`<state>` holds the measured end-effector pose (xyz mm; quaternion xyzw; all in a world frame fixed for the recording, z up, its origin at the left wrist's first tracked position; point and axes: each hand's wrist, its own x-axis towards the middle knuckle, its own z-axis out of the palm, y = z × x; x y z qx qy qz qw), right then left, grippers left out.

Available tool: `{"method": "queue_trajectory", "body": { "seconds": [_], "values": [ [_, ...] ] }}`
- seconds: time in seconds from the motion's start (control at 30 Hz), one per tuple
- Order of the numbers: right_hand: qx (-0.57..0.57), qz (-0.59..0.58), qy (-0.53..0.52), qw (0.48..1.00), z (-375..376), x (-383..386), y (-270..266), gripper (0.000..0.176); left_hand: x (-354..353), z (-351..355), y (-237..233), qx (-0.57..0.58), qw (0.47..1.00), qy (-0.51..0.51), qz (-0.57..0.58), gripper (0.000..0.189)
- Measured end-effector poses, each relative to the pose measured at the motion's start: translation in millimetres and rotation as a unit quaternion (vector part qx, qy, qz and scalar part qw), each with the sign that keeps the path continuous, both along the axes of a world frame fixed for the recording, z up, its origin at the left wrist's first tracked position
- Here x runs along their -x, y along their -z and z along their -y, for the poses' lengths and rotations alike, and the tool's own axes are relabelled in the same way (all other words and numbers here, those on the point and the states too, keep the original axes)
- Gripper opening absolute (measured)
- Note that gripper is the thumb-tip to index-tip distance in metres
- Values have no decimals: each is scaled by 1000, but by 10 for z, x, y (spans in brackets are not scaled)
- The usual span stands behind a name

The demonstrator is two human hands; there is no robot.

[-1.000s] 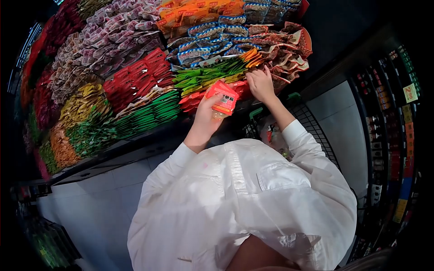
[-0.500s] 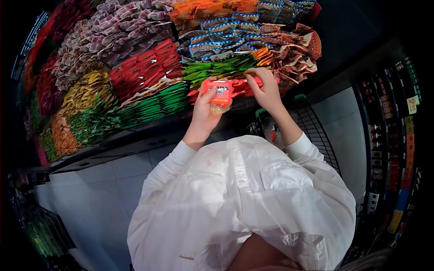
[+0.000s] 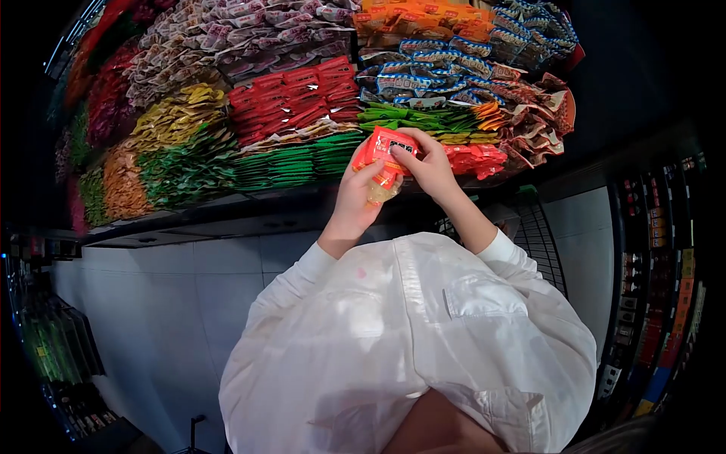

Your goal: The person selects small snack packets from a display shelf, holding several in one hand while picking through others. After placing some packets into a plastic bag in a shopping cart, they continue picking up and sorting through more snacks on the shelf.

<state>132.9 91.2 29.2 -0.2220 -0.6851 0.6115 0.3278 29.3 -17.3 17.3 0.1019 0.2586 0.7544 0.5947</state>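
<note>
Two small red packets, one overlapping the other, are held before my chest at the edge of the snack display. My left hand (image 3: pixel 358 193) is closed round the lower packet (image 3: pixel 383 191), which has a clear, yellowish bottom part. The upper red packet (image 3: pixel 388 144) has dark print on its face. My right hand (image 3: pixel 429 166) pinches that packet from the right, thumb on its front. Behind the hands lie green packets (image 3: pixel 404 117) and, to the right, a pile of red packets (image 3: pixel 475 159).
The display holds rows of packets: blue and white (image 3: pixel 423 76), orange (image 3: pixel 423 21), red (image 3: pixel 295 94) and dark green (image 3: pixel 280 170). A wire cart (image 3: pixel 538 234) stands at my right side. Stocked shelves (image 3: pixel 654 280) line the far right. Pale floor tiles (image 3: pixel 166 303) show at left.
My right hand has come from the display to my left hand and now holds a second red packet against the first. The view has shifted, so the display appears further right.
</note>
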Motion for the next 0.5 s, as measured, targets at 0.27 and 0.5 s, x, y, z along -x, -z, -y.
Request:
{"method": "queue_trajectory", "body": {
  "seconds": [0.27,0.5],
  "values": [
    [112,13,-76,991,39,692,-164,25,717,539,-89,-22,995,-71,68,37],
    [-192,-5,81,978,-479,1517,-560,22,1329,1012,-82,-21,995,-77,56,36]
  ]
}}
